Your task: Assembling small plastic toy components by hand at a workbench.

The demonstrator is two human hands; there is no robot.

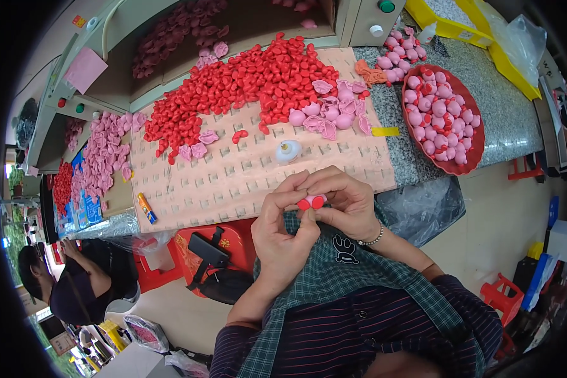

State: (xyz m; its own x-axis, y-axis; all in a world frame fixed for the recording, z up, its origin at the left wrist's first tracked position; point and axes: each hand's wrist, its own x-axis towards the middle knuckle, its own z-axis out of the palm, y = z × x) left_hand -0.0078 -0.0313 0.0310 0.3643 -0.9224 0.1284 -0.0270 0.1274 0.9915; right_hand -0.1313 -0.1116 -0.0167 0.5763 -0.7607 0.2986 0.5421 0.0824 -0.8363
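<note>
Just above the checked apron, the left hand (283, 230) and right hand (343, 201) meet, fingertips pinched together on a small red and pink piece (311, 202). Beyond them, at 12 o'clock, lies a pale slotted board (246, 176) on the worktop (504, 120), with a small white bottle (288, 150) near its middle and a yellow glue stick (146, 208) at its 9 o'clock edge. Farther up, a heap of red pieces (246, 82) spreads across the board, pink pieces (331, 110) beside it. At 2 o'clock a red bowl (476, 148) holds pink balls near the worktop's front edge. Yellow trays (450, 25) stand farthest off. Bare floor opens at 4 o'clock; another person (75, 283) sits at 8 o'clock.
</note>
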